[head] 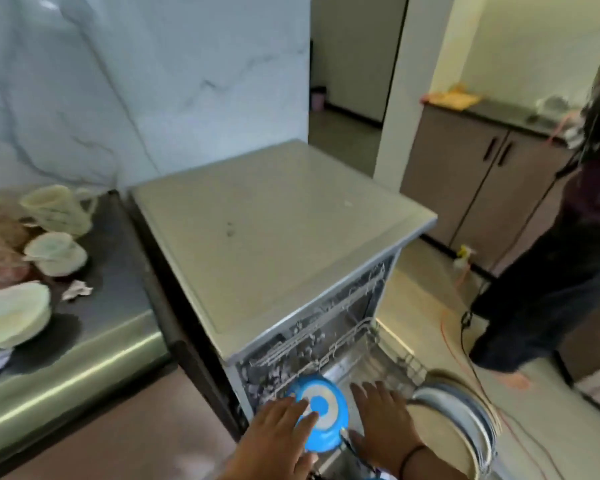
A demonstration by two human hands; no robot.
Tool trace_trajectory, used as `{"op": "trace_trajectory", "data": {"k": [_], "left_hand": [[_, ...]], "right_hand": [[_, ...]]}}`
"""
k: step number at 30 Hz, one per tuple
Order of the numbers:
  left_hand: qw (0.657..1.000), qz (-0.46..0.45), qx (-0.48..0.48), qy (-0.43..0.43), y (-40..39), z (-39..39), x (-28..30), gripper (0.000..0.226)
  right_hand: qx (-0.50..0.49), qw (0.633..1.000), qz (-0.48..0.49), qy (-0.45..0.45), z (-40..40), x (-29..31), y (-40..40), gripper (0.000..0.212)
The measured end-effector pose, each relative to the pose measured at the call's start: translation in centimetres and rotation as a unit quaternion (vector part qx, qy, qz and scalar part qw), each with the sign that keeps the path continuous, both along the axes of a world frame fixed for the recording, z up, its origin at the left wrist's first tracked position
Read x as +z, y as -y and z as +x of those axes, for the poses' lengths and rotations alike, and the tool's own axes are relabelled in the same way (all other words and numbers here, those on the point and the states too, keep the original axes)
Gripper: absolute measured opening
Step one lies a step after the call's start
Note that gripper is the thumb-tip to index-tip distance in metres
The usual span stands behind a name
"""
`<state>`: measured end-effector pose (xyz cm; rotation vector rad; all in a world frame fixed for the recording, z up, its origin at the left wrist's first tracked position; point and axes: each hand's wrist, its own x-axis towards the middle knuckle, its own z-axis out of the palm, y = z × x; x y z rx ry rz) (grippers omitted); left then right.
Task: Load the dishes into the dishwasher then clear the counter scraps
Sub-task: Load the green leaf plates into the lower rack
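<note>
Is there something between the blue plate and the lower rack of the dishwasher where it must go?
Nothing visible blocks it. The left hand already rests its fingers on the blue plate over the lower rack; the right hand lies beside it. The stacked plates stand to the right, apart from it.
</note>
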<state>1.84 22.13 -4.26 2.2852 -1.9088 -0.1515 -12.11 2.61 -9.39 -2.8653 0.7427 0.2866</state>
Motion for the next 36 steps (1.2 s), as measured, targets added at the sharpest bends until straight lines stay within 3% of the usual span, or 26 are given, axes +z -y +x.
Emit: {"op": "trace_trajectory", "data": {"k": [4,8,14,19,25,32,36], "left_hand": [[0.995,-0.060,0.071,0.028,-5.0,3.0,4.0,0.057],[0.982,-0.071,0.168,0.056,-12.3,5.7,7.7,0.055],[0.933,-0.046,0.347,0.079,-29.7,9.6,10.9,0.063],[0.873,-0.032,0.484,0.054,-40.0,11.4,11.3,0.063],[0.818,-0.026,0.571,0.073,-47.9,13.5,12.6,0.063],[0.763,-0.066,0.642,0.048,-52.3,19.1,13.7,0.095],[0.733,-0.042,0.676,0.061,-53.6,23.7,13.7,0.089]], "right_hand": [[0.061,0.996,-0.048,0.043,4.0,6.6,-4.4,0.087],[0.112,0.982,-0.096,0.115,8.0,10.8,-10.3,0.068],[0.230,0.945,-0.074,0.220,16.7,14.6,-24.9,0.056],[0.290,0.924,-0.057,0.242,22.5,17.0,-34.0,0.061],[0.355,0.901,-0.046,0.244,29.9,19.3,-42.0,0.062],[0.406,0.888,-0.005,0.218,39.3,19.4,-48.5,0.066],[0.422,0.883,0.046,0.199,45.5,18.8,-50.8,0.068]]}}
